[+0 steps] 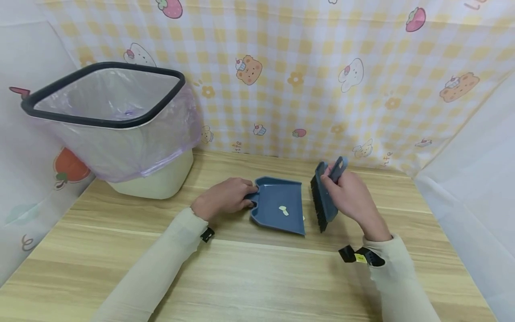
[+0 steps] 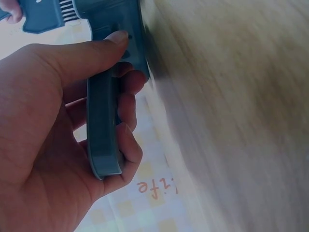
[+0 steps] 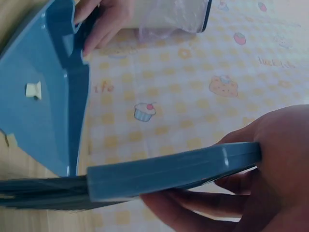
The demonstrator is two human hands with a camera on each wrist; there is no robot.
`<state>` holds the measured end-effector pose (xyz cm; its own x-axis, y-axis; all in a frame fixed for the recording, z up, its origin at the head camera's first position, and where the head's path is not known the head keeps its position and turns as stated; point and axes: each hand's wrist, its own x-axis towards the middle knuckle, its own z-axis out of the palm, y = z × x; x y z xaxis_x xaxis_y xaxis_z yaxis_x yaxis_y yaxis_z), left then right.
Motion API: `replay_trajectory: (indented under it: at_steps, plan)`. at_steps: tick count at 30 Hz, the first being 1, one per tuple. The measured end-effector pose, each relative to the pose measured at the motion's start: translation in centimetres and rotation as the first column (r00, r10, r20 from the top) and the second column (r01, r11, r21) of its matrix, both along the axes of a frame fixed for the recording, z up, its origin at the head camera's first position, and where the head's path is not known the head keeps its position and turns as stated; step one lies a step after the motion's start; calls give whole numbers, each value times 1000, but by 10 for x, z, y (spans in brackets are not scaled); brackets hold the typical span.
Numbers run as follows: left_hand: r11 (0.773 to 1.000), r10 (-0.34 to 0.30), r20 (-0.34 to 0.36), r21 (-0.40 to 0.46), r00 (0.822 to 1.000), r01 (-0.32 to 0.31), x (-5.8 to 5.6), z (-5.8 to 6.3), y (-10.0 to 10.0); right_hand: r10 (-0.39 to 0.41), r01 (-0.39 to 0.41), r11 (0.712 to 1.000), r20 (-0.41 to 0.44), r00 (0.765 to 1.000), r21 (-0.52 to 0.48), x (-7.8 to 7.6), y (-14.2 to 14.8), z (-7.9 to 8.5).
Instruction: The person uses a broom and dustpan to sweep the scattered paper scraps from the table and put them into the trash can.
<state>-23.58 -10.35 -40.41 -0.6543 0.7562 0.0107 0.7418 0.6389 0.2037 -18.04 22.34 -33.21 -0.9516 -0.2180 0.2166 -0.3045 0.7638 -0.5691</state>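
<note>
My left hand [image 1: 226,196] grips the short handle [image 2: 104,125] of a blue-grey dustpan [image 1: 277,197], fingers curled round it and thumb on top. The pan lies on the wooden table with its wide lip facing right. Pale scraps [image 1: 284,210] rest inside it, and another small scrap [image 3: 11,140] sits right at the lip. To the right of the pan, my right hand [image 1: 354,197] holds a matching hand brush [image 3: 159,171]. Its dark bristles [image 1: 318,205] point left towards the lip, a short gap away. Part of the brush handle is hidden by the fingers.
A cream bin [image 1: 161,179] with a black rim and a pale purple liner stands at the back left of the table [image 1: 249,286]. Behind the table hangs a yellow checked cloth [image 1: 281,98] with cartoon prints. White sheeting [image 1: 462,223] borders the right side.
</note>
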Motion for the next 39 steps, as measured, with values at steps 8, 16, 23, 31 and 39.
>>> replay_trajectory:
  at_steps: [8, 16, 23, 31, 39]
  plan:
    - [1000, 8, 23, -2, 1000, -8, -1, 1, -1, 26, -26, 999, 25, 999, 21, -5, -6, -10]
    - [1000, 23, 43, -5, 999, -23, -1, 1, 0, 35, -24, 989, 76, 997, -143, -5, -14, -19]
    - [1000, 10, 48, 6, 999, -11, -2, 0, -1, 8, 1, 980, 43, 999, -200, -6, -13, -17]
    - [1000, 4, 57, 25, 998, -6, 0, 2, -2, -10, 10, 986, 2, 1000, -169, -4, -2, -9]
    - [998, -11, 66, 65, 998, 7, 1, 4, -3, -16, 17, 996, 7, 1000, -88, -4, 3, -5]
